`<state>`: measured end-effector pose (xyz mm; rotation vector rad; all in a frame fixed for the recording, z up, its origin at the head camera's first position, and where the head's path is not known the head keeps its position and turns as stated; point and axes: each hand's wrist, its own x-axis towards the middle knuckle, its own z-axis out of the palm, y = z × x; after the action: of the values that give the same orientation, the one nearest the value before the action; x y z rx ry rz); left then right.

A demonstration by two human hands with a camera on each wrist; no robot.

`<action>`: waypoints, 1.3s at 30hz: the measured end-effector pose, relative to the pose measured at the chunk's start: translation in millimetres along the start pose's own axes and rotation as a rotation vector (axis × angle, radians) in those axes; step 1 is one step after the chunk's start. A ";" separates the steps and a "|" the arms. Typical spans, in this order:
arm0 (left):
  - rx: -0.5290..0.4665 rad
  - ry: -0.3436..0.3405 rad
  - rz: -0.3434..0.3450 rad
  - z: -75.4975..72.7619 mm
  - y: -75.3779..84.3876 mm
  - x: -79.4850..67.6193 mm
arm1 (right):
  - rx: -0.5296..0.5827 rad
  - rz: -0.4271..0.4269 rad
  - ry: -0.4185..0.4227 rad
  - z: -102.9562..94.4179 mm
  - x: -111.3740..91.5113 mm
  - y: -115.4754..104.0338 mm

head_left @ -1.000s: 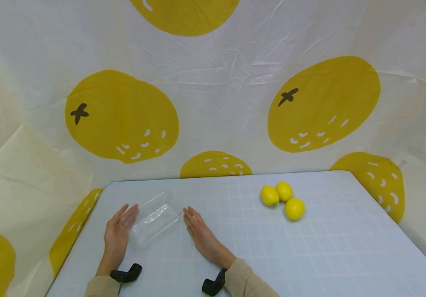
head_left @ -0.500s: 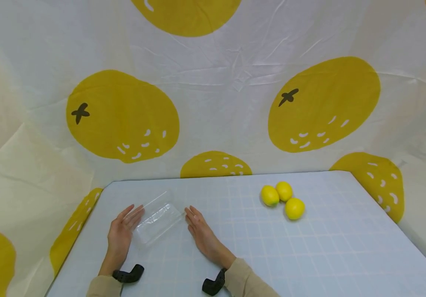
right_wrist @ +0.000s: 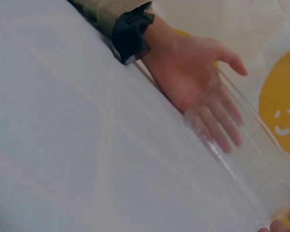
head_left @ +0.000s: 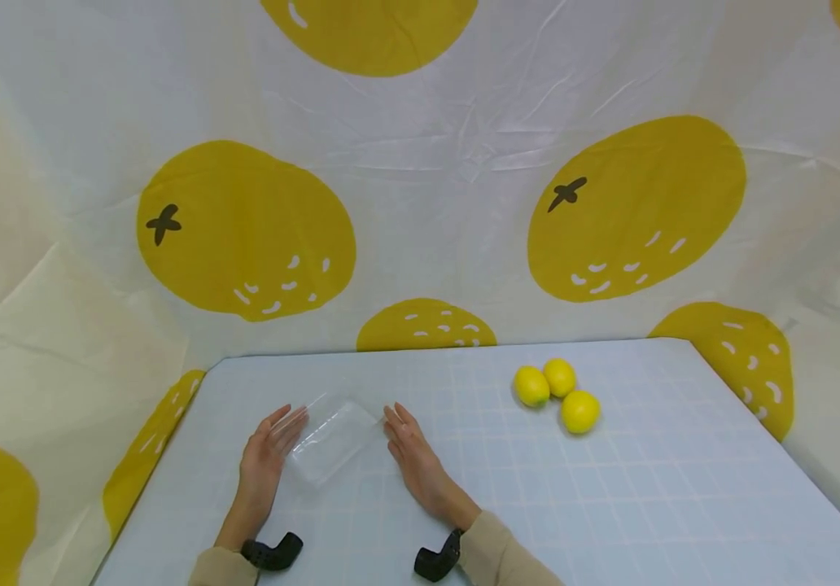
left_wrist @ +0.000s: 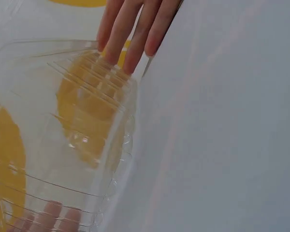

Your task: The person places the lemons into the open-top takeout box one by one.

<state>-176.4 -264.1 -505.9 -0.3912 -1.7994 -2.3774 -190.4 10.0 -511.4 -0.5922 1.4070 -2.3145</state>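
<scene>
A clear plastic container (head_left: 335, 443) lies on the table between my two hands, its lid side raised toward the back. My left hand (head_left: 264, 460) stands at its left end with straight fingers along the plastic. At the other end, the fingers of my right hand (head_left: 420, 464) are straight too and touch or nearly touch the side. In the left wrist view the ribbed wall of the container (left_wrist: 87, 121) shows fingers at both ends. Through the clear plastic (right_wrist: 251, 154) in the right wrist view, the left hand (right_wrist: 186, 72) appears with its palm facing the container.
Three yellow lemons, the nearest lemon (head_left: 580, 412) among them, sit grouped at the back right of the table (head_left: 610, 505). The cloth over the table has a pale check. Behind it hangs a curtain (head_left: 442, 220) printed with large yellow fruit.
Both hands and the container between them have shifted to the right. The lemons have stayed in place on the table.
</scene>
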 end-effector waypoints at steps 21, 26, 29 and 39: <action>0.126 0.033 -0.136 60.7 -12.8 -2.6 | -0.007 -0.037 -0.015 -41.5 -26.4 -21.5; 0.139 0.023 -0.125 70.8 -17.3 -4.5 | 0.007 -0.055 0.008 -45.8 -29.5 -25.7; 0.174 0.007 -0.108 78.1 -16.9 -6.4 | 0.012 -0.057 0.029 -48.2 -31.8 -27.6; 0.200 -0.061 -0.082 104.3 -21.5 -12.3 | 0.000 -0.100 0.063 -60.1 -40.8 -36.5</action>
<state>-157.2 -158.6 -502.9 -0.3755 -2.0949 -2.2305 -191.0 91.2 -510.1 -0.6078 1.4357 -2.4311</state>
